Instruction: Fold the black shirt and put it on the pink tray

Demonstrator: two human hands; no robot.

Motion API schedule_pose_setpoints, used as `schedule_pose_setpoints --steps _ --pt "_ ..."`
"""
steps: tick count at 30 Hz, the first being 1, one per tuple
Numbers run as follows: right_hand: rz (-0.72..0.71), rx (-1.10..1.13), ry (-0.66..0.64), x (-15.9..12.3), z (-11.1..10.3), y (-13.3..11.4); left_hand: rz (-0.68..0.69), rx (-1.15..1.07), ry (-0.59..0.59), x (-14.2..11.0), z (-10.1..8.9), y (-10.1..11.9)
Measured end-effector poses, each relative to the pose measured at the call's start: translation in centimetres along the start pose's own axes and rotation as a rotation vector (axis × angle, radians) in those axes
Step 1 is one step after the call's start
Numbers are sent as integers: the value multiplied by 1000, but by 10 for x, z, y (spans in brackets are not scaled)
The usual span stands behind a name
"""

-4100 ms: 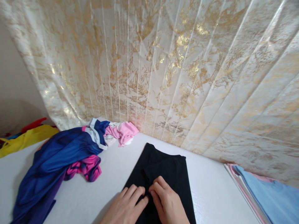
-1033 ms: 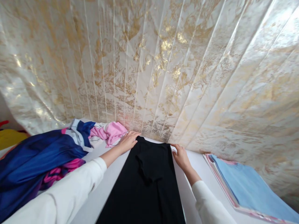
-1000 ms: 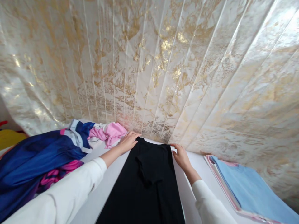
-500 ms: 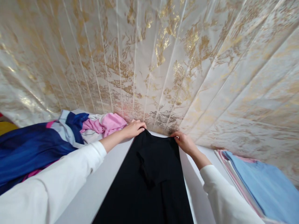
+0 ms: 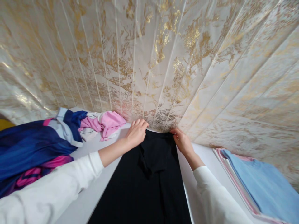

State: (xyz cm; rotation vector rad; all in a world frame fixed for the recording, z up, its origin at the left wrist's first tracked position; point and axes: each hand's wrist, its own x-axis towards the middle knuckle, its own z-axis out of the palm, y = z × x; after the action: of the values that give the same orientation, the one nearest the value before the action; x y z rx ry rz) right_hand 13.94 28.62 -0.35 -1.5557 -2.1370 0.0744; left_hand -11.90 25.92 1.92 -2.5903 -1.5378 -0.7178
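Forward, both hands outstretched, pinching black garment

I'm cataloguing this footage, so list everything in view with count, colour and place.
black garment: one, black, spread out mid-surface
clothes heap: one, mostly dark blue with magenta and pale grey, left side; number of pieces unclear
pink cloth: one, pink, at the heap's far right end
folded stack: one, light blue on top, pink and white edges beneath, right side
yellow item: one, yellow, left edge, cut off
white surface: one, white, under the clothes
patterned sheet: one, whitish and gold, behind
sleeves: two, white, on both arms
left hand: one, bare, grip at the garment's far left corner
right hand: one, bare, grip at its far right corner
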Motion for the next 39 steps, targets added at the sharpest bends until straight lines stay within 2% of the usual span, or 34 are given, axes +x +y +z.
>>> schedule_pose_setpoints --steps 2,4,6,8,10,13,15,18,21,25,28,31,35,39 --pt "-25 63 12 0 0 6 122 -43 -43 -25 -10 40" --pt "-37 113 25 -1 -2 12 381 -154 -173 -54 -16 81" --pt "-32 144 43 -1 -4 18 543 -197 -275 -82 -13 114" --pt "-21 158 48 -3 -8 23 633 -160 -291 -104 -2 134" --pt "-6 160 31 -6 -13 28 620 -115 -219 -119 14 143" --pt "22 152 -11 -14 -21 32 636 -83 -80 -140 33 143" --pt "41 143 -40 -19 -25 33 669 -79 -28 -155 37 140" --pt "54 133 -88 -27 -26 32 662 -157 -47 -173 30 138" --pt "44 131 -133 -31 -20 27 633 -255 -161 -169 14 141" --pt "50 118 -150 -26 -9 22 685 -168 -288 -133 -2 154" --pt "44 116 -156 -18 -5 22 695 -22 -290 -105 1 163" --pt "11 131 -171 -13 -5 26 687 65 -269 -90 12 167" --pt "-7 160 -178 -13 -6 36 707 75 -176 -86 24 163" --pt "15 219 -153 -14 -1 42 708 27 -134 -89 27 159"
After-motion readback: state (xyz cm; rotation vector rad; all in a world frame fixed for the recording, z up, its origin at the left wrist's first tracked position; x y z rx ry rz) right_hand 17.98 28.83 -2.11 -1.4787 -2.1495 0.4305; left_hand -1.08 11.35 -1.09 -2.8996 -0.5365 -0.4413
